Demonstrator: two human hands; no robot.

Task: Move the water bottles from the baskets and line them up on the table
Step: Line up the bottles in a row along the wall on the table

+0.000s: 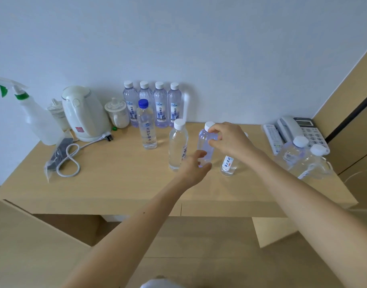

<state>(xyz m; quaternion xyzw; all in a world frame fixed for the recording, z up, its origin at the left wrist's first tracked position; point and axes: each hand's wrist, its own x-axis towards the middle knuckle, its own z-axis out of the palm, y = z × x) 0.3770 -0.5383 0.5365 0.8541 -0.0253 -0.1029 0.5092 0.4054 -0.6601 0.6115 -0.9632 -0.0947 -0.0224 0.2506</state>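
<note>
Both my hands hold one clear white-capped bottle (205, 142) upright over the wooden table (120, 175). My right hand (230, 140) grips it near the neck and my left hand (194, 169) holds its base. A taller clear bottle (177, 146) stands just to its left. A blue-capped bottle (146, 125) stands further left. Another bottle (228, 165) is partly hidden under my right wrist. Several purple-tinted bottles (153, 102) line the wall at the back. Two more bottles (303, 156) lean at the table's right edge. No basket is in view.
At the left stand a spray bottle (30, 115), a white kettle (84, 113) with a coiled cord (72, 159), and lidded cups (116, 111). A phone (299, 129) and a remote (272, 138) lie at the back right.
</note>
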